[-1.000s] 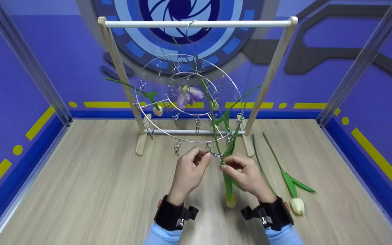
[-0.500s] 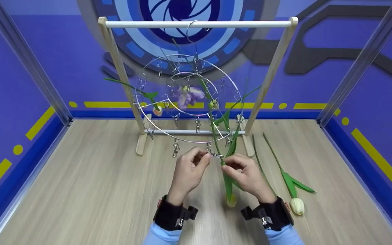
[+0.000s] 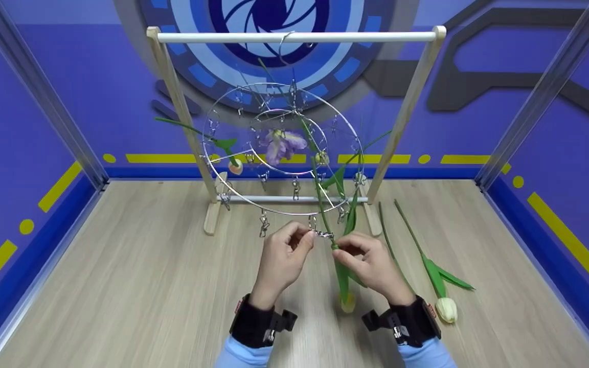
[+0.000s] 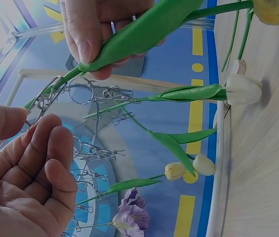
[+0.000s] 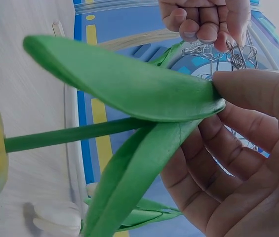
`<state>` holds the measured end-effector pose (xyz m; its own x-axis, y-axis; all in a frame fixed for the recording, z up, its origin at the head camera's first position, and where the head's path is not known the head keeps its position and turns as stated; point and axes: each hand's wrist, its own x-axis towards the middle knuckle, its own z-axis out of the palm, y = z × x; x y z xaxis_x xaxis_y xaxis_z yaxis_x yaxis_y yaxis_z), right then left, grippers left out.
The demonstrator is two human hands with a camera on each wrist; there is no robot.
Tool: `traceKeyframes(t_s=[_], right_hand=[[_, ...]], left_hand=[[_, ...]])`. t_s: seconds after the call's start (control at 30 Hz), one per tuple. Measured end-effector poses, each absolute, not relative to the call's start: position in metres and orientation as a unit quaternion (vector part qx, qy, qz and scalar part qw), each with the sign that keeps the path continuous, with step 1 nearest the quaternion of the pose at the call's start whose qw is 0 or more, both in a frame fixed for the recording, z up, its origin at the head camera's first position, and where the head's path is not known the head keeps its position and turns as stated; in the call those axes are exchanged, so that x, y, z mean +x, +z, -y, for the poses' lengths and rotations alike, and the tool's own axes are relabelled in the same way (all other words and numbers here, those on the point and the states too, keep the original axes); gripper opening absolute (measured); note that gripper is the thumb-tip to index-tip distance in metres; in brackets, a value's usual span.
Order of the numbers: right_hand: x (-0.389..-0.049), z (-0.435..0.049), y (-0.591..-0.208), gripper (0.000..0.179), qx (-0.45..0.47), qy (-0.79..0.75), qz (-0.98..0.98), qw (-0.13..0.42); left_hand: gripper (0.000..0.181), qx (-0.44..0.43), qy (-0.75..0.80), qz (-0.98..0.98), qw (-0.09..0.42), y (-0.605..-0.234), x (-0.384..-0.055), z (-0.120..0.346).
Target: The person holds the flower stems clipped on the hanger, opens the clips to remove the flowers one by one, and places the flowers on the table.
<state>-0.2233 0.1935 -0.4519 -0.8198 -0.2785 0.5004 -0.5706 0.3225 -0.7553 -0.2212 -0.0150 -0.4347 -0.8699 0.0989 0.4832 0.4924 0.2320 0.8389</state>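
Note:
Near the front of a round wire hanger, my left hand pinches a metal clip between thumb and index finger. The clip hangs from the hanger's rim and lies sideways against a green stem. My right hand pinches that stem, where the leaves begin, on a yellow tulip held head down. The left wrist view shows the clip's wire jaws around or beside the stem; which one I cannot tell. Large leaves cover part of the right wrist view.
The hanger hooks over the white bar of a wooden stand. Clipped on it are a purple flower, a peach tulip and other tulips. A white tulip lies on the table at right, beside another stem. Several clips dangle.
Both hands stay almost in place. The upper part of the held stem has shifted slightly left, and the clip by the left hand has moved slightly with it.

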Motion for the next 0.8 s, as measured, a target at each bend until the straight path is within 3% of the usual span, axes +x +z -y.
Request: traceKeyframes(t_s=[0.8], right_hand=[[-0.2221, -0.1956, -0.4519, 0.009, 0.261, 0.499, 0.818, 0.114]], left_hand=[[0.013, -0.19, -0.595, 0.76, 0.179, -0.4363, -0.2213, 0.0154]])
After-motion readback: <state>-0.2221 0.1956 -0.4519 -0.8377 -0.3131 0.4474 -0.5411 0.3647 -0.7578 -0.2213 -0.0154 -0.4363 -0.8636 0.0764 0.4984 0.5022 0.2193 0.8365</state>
